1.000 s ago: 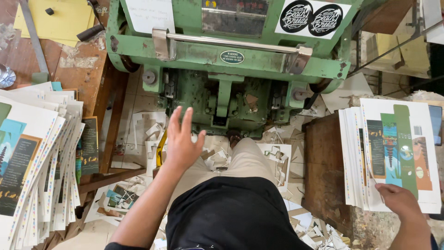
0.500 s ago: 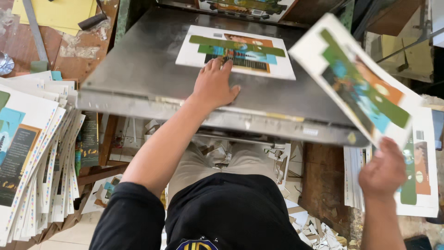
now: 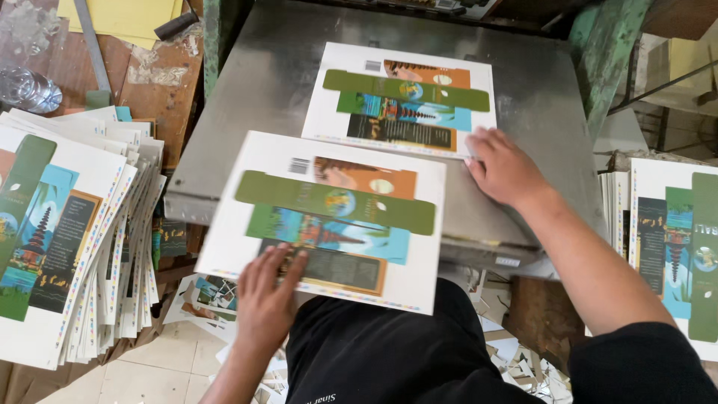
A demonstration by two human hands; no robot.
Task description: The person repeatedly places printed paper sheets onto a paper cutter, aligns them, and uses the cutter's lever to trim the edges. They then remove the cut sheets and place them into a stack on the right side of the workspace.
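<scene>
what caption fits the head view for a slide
Left hand lifts a printed sheet off the steel plate while right hand seats another sheet.

The white printed cardboard sheet (image 3: 329, 217) near the left hand (image 3: 265, 299) is looking blurry. The pile of printed sheets on the right (image 3: 673, 239) is being cut off by the picture's edge. The see-through plastic bottle (image 3: 26, 88) is only partly showing.
</scene>
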